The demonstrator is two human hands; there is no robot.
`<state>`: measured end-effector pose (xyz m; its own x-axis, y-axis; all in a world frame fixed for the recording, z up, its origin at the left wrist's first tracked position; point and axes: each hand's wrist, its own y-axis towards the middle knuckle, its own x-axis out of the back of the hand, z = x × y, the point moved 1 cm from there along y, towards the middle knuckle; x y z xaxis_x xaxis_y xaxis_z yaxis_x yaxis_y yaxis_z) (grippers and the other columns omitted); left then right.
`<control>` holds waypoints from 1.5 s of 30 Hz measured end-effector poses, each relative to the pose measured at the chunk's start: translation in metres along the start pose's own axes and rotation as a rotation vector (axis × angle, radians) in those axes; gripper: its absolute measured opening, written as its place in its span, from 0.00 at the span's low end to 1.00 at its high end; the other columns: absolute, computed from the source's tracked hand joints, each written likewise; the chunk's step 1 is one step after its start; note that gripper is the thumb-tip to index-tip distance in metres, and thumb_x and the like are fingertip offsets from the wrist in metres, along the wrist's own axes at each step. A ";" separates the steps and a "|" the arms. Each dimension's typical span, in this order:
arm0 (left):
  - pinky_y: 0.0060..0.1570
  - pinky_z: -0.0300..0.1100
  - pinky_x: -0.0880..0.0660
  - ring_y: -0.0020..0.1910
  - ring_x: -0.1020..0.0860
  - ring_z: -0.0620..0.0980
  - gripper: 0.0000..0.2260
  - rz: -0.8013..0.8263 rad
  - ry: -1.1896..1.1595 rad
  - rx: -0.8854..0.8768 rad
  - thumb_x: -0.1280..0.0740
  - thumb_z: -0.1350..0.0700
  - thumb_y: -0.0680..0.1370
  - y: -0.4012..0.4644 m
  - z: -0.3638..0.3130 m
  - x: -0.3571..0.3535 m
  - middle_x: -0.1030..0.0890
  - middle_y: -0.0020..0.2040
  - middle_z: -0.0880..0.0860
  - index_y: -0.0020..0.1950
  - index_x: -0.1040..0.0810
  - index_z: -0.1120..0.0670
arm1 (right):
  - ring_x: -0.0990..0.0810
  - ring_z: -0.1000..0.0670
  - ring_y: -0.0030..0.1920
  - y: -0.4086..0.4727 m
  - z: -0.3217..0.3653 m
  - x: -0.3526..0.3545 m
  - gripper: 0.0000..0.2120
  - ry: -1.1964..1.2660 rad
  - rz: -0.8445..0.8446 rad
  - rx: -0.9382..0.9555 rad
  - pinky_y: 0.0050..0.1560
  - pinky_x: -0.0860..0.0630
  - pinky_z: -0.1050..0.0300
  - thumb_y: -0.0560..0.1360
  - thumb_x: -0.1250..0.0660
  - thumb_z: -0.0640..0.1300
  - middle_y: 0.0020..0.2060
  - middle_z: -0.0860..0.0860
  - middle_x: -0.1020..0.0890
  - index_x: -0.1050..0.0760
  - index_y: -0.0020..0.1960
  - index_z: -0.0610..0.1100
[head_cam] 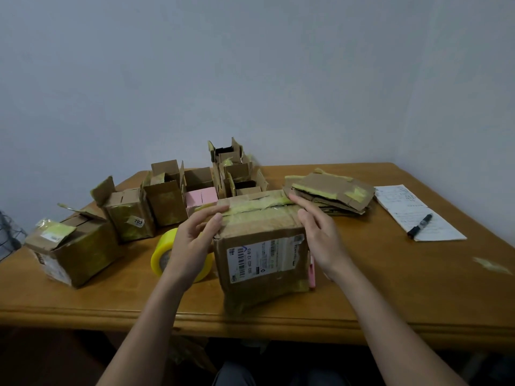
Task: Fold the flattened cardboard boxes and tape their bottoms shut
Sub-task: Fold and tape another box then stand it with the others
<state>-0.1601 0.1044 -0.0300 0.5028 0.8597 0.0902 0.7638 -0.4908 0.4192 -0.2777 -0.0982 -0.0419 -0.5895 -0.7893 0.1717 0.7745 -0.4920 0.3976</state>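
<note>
A brown cardboard box [262, 260] with a white shipping label stands near the table's front edge, its upper flaps closed and crossed by yellowish tape. My left hand [192, 240] rests on the box's top left edge, thumb and fingers pressing the tape. My right hand [320, 232] lies flat and open against the top right corner. A yellow tape roll [163, 256] sits on the table just left of the box, partly behind my left wrist. A stack of flattened cardboard boxes [331, 193] lies behind the box to the right.
Several folded boxes [131, 215] with open tops stand at the back left and centre of the wooden table [390, 288]. A pink item [312, 271] leans by the box's right side. A paper sheet [412, 213] with a black marker [419, 224] lies far right.
</note>
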 end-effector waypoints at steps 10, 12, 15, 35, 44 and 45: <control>0.43 0.38 0.21 0.56 0.21 0.43 0.16 0.011 -0.016 0.126 0.46 0.47 0.84 0.017 0.011 -0.018 0.23 0.62 0.46 0.64 0.22 0.46 | 0.32 0.49 0.70 0.018 -0.007 0.000 0.16 -0.020 -0.059 -0.064 0.64 0.27 0.42 0.83 0.48 0.52 0.69 0.54 0.29 0.29 0.68 0.58; 0.49 0.39 0.24 0.62 0.26 0.41 0.17 0.045 0.002 0.125 0.46 0.47 0.84 0.018 0.017 -0.023 0.26 0.65 0.43 0.68 0.25 0.43 | 0.32 0.48 0.70 0.016 -0.012 0.002 0.17 -0.027 -0.059 -0.104 0.65 0.28 0.40 0.83 0.49 0.53 0.71 0.52 0.31 0.30 0.68 0.59; 0.49 0.37 0.24 0.62 0.26 0.41 0.15 0.078 0.007 0.123 0.43 0.50 0.83 0.021 0.014 -0.024 0.27 0.64 0.39 0.69 0.25 0.43 | 0.28 0.45 0.65 0.020 -0.007 0.009 0.16 -0.058 -0.009 -0.203 0.57 0.23 0.41 0.83 0.51 0.53 0.70 0.50 0.30 0.30 0.67 0.61; 0.54 0.45 0.20 0.61 0.21 0.43 0.16 0.110 -0.089 0.294 0.42 0.41 0.78 -0.002 0.049 -0.040 0.23 0.63 0.38 0.63 0.23 0.36 | 0.20 0.49 0.54 0.002 -0.042 0.022 0.16 -0.335 0.035 -0.185 0.50 0.21 0.43 0.82 0.49 0.58 0.56 0.52 0.19 0.34 0.68 0.64; 0.65 0.60 0.28 0.70 0.30 0.52 0.20 0.166 0.036 0.214 0.46 0.39 0.78 0.005 0.055 -0.044 0.31 0.73 0.49 0.70 0.30 0.37 | 0.20 0.42 0.56 -0.003 -0.051 0.025 0.28 -0.363 0.025 -0.160 0.55 0.23 0.39 0.79 0.49 0.66 0.59 0.40 0.20 0.42 0.77 0.59; 0.66 0.61 0.29 0.71 0.31 0.53 0.20 0.168 0.053 0.213 0.45 0.40 0.78 0.005 0.057 -0.042 0.33 0.73 0.50 0.70 0.31 0.37 | 0.18 0.45 0.51 -0.004 -0.051 0.025 0.27 -0.368 0.026 -0.146 0.52 0.22 0.40 0.79 0.49 0.65 0.54 0.44 0.18 0.41 0.76 0.58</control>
<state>-0.1545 0.0577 -0.0831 0.6124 0.7670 0.1918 0.7419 -0.6413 0.1957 -0.2843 -0.1346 -0.0848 -0.5911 -0.6311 0.5024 0.7994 -0.5414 0.2606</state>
